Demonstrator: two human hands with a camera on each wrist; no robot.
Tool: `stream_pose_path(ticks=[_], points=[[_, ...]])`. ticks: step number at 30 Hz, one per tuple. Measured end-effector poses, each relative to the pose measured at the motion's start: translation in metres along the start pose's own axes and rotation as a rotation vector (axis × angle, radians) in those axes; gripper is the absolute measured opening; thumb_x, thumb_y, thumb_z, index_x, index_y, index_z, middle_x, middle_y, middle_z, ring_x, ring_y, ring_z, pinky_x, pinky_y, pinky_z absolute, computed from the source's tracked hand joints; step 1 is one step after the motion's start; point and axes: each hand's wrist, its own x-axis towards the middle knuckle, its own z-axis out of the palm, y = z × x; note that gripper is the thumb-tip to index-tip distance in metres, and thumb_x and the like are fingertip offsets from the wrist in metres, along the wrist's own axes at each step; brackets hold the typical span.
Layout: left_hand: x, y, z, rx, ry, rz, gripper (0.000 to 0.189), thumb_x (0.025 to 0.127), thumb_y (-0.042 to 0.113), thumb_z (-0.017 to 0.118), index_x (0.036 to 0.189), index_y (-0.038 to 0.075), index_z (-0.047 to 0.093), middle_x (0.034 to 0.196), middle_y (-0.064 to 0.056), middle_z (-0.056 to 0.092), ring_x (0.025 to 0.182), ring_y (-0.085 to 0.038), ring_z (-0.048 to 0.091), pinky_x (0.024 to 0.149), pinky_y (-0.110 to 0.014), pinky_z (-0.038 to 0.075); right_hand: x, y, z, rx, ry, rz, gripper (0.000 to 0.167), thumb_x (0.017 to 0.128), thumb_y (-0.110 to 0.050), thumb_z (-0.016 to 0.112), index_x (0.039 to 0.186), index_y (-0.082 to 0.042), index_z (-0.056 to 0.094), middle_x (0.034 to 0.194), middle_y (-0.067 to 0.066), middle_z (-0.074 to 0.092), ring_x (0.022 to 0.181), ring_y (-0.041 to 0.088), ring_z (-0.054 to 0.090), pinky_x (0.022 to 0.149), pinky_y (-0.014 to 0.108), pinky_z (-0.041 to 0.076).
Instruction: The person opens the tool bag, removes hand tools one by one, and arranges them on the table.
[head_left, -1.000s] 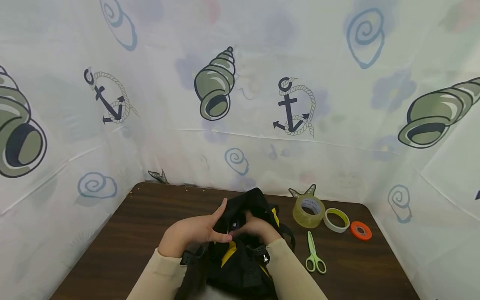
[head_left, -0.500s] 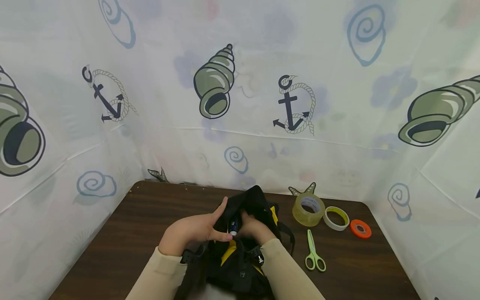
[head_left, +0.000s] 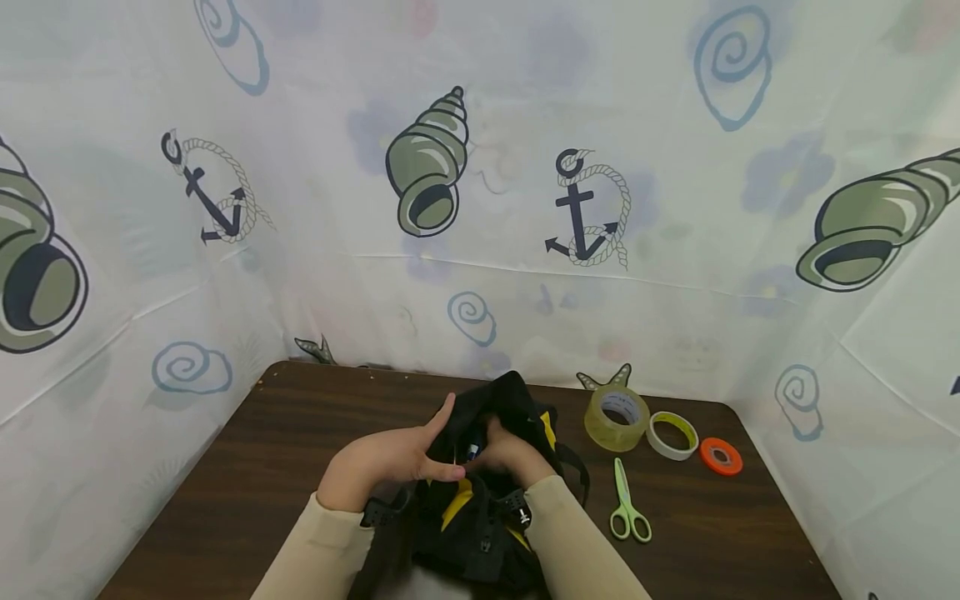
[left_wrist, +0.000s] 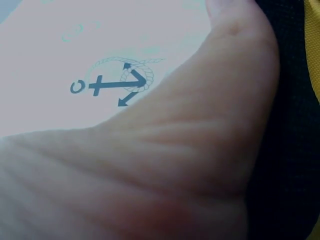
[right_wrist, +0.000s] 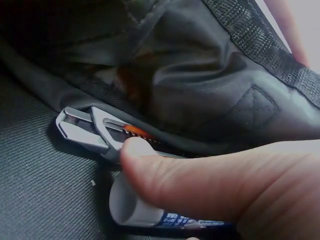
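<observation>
A black bag (head_left: 487, 542) with yellow trim stands at the table's near middle, its mouth spread. My left hand (head_left: 382, 467) holds the left side of that mouth, one digit up along the fabric and another across the front rim. In the left wrist view, that hand (left_wrist: 190, 145) lies along dark cloth. Reaching inside, my right hand (head_left: 513, 454) pinches a white-capped glue stick (right_wrist: 132, 207) with a blue label. The thumb tip lies against a grey utility knife (right_wrist: 82, 130) with an orange slider, beside the bag's inner wall. Most fingers of the right hand are hidden.
To the right lie green-handled scissors (head_left: 626, 508). Behind them are a clear tape roll (head_left: 600, 429), a white-and-yellow roll (head_left: 663, 448) and an orange roll (head_left: 722, 457). A patterned white sheet (head_left: 510, 300) hangs around the brown table (head_left: 300, 417).
Inside the bag's mouth, the glue stick has shifted and tilted along with small movements of my right hand. My left hand stays in place on the bag.
</observation>
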Motion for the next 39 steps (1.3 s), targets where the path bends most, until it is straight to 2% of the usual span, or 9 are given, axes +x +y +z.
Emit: stream_pose_path(ticks=[2, 6, 10, 15, 21, 25, 29, 33, 39], points=[[0.001, -0.001, 0.0, -0.002, -0.001, 0.001, 0.124, 0.095, 0.068, 0.075, 0.171, 0.044, -0.019, 0.153, -0.015, 0.066, 0.13, -0.029, 0.071, 0.117, -0.061, 0.048, -0.001, 0.001, -0.001, 0.025, -0.001, -0.006, 0.12, 0.087, -0.015, 0.093, 0.172, -0.001, 0.009, 0.172, 0.032, 0.032, 0.149, 0.048, 0.045, 0.125, 0.067, 0.037], [0.002, -0.003, 0.0, 0.0, 0.008, -0.002, 0.123, 0.094, 0.07, 0.074, 0.171, 0.046, -0.018, 0.159, -0.015, 0.061, 0.129, -0.027, 0.071, 0.116, -0.059, 0.05, -0.004, 0.004, -0.006, 0.068, 0.009, -0.049, 0.119, 0.086, -0.012, 0.093, 0.17, 0.0, 0.01, 0.165, 0.032, 0.042, 0.142, 0.048, 0.051, 0.119, 0.065, 0.044], [0.002, -0.003, 0.001, 0.002, 0.011, -0.009, 0.122, 0.094, 0.07, 0.075, 0.171, 0.048, -0.017, 0.163, -0.014, 0.057, 0.134, -0.029, 0.069, 0.118, -0.06, 0.049, -0.006, 0.008, -0.011, 0.108, 0.035, -0.102, 0.111, 0.082, -0.008, 0.095, 0.165, -0.002, 0.02, 0.154, 0.029, 0.052, 0.134, 0.044, 0.056, 0.116, 0.061, 0.046], [0.001, -0.003, 0.002, -0.002, 0.006, -0.015, 0.121, 0.095, 0.066, 0.075, 0.171, 0.046, -0.017, 0.157, -0.013, 0.063, 0.131, -0.029, 0.071, 0.118, -0.061, 0.048, -0.005, 0.011, -0.012, 0.096, 0.057, -0.141, 0.098, 0.08, -0.007, 0.095, 0.156, -0.005, 0.033, 0.143, 0.025, 0.057, 0.12, 0.038, 0.06, 0.106, 0.055, 0.052], [0.001, -0.005, 0.0, 0.003, 0.013, -0.018, 0.122, 0.095, 0.066, 0.076, 0.172, 0.046, -0.017, 0.144, -0.008, 0.073, 0.125, -0.027, 0.073, 0.117, -0.061, 0.049, -0.012, 0.004, -0.017, 0.076, 0.081, -0.172, 0.081, 0.09, -0.004, 0.082, 0.158, -0.01, 0.039, 0.137, 0.025, 0.06, 0.106, 0.036, 0.065, 0.086, 0.048, 0.058], [0.0, -0.005, -0.001, 0.01, 0.011, -0.013, 0.121, 0.095, 0.066, 0.075, 0.172, 0.045, -0.016, 0.135, -0.004, 0.077, 0.122, -0.026, 0.074, 0.117, -0.061, 0.049, -0.027, -0.004, -0.027, 0.118, 0.041, -0.179, 0.071, 0.098, -0.009, 0.077, 0.16, -0.014, 0.041, 0.114, 0.018, 0.066, 0.086, 0.03, 0.067, 0.074, 0.044, 0.06], [-0.001, -0.004, -0.001, 0.017, 0.012, -0.002, 0.122, 0.095, 0.067, 0.075, 0.173, 0.043, -0.016, 0.146, -0.009, 0.072, 0.128, -0.028, 0.072, 0.118, -0.061, 0.049, -0.046, -0.017, -0.038, 0.174, -0.016, -0.162, 0.07, 0.105, -0.019, 0.074, 0.163, -0.014, 0.037, 0.098, 0.014, 0.065, 0.071, 0.025, 0.07, 0.065, 0.039, 0.063], [-0.001, -0.004, -0.002, 0.016, 0.009, 0.001, 0.124, 0.094, 0.068, 0.075, 0.173, 0.042, -0.016, 0.158, -0.014, 0.062, 0.134, -0.031, 0.069, 0.119, -0.061, 0.048, -0.064, -0.026, -0.049, 0.185, -0.053, -0.175, 0.069, 0.107, -0.02, 0.072, 0.165, -0.013, 0.034, 0.108, 0.016, 0.066, 0.074, 0.026, 0.075, 0.068, 0.04, 0.066], [-0.002, -0.004, -0.002, 0.005, 0.026, -0.011, 0.123, 0.093, 0.068, 0.077, 0.174, 0.043, -0.013, 0.168, -0.015, 0.05, 0.14, -0.034, 0.064, 0.121, -0.062, 0.046, -0.083, -0.03, -0.063, 0.247, -0.147, -0.277, 0.068, 0.106, -0.01, 0.071, 0.162, -0.021, 0.036, 0.116, 0.023, 0.063, 0.087, 0.03, 0.074, 0.08, 0.049, 0.069]])
